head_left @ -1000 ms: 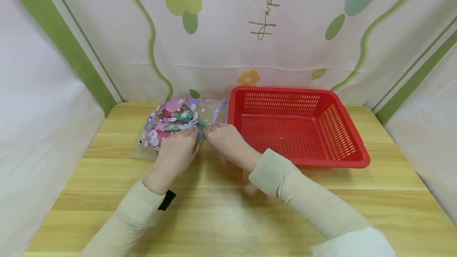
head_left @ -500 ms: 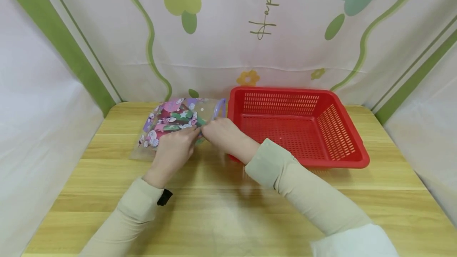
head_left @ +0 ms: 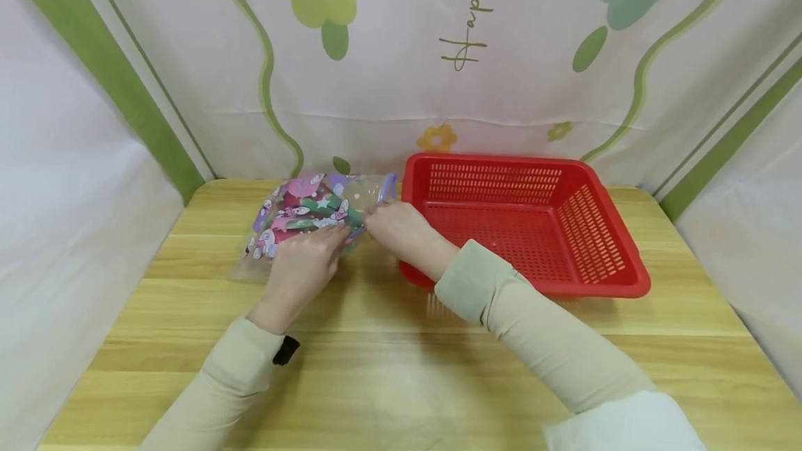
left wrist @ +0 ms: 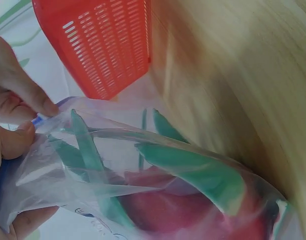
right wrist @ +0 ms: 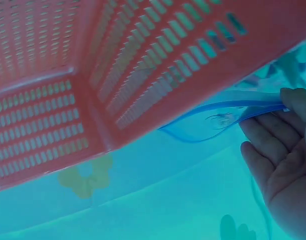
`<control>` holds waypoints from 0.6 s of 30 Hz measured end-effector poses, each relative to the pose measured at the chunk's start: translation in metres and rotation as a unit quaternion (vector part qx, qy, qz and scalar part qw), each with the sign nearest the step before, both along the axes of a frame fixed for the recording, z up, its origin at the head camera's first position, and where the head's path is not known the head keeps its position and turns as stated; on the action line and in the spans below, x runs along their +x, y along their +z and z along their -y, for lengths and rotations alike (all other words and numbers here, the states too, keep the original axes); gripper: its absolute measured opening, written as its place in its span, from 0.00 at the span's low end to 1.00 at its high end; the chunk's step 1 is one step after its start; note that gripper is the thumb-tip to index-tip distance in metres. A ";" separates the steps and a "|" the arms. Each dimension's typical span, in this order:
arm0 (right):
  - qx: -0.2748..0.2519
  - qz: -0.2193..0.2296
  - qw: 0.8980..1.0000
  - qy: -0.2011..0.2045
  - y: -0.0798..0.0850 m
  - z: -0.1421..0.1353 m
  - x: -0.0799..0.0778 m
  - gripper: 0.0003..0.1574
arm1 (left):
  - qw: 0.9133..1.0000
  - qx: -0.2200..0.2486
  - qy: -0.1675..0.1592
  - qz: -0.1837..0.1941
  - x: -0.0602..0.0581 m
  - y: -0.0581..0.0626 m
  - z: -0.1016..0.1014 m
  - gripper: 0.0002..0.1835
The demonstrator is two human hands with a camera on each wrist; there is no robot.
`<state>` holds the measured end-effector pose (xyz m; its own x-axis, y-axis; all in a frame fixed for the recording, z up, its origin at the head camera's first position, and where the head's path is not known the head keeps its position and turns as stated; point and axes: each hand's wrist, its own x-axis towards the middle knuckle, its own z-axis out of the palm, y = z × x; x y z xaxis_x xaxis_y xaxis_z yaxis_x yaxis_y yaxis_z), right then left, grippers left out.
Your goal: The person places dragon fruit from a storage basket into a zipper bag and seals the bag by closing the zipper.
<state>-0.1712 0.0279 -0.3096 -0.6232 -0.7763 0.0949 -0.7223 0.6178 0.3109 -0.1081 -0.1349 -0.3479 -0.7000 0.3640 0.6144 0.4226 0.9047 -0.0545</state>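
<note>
A clear zip bag [head_left: 313,207] printed with pink and purple sea figures lies at the table's left back. Through its plastic, a pinkish-red thing [left wrist: 163,200] with pointed green leaves [left wrist: 193,170] shows; its kind is unclear. My left hand [head_left: 303,266] grips the bag near its mouth, thumb [left wrist: 15,142] on one side and a finger on the other. Beside it, my right hand [head_left: 401,232] pinches the purple-blue zip edge [right wrist: 213,105] between thumb and fingers. In the right wrist view, the mouth's far end gapes apart in a narrow loop.
A red slotted plastic basket [head_left: 520,228] stands just right of the bag, with its near left rim close to my right hand. The wooden table [head_left: 401,381] ends at a floral cloth [head_left: 376,89] behind.
My right hand has shifted slightly right and away from the left hand along the bag's edge. My left hand has drawn back slightly left. The basket stays in place.
</note>
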 end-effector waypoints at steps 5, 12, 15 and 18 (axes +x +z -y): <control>0.004 0.000 1.000 0.007 -0.003 -0.004 -0.008 0.10 | 1.000 0.002 0.016 0.007 0.003 0.004 -0.005 0.07; 0.033 -0.043 0.998 0.038 -0.004 -0.007 -0.008 0.13 | 0.997 -0.032 0.066 0.008 0.006 0.019 -0.024 0.07; 0.037 -0.056 0.997 0.046 -0.005 -0.007 -0.005 0.12 | 0.995 -0.051 0.080 0.021 0.003 0.020 -0.031 0.12; 0.038 -0.062 0.996 0.058 -0.006 -0.005 -0.002 0.13 | 0.990 -0.077 0.106 0.046 0.001 0.017 -0.032 0.20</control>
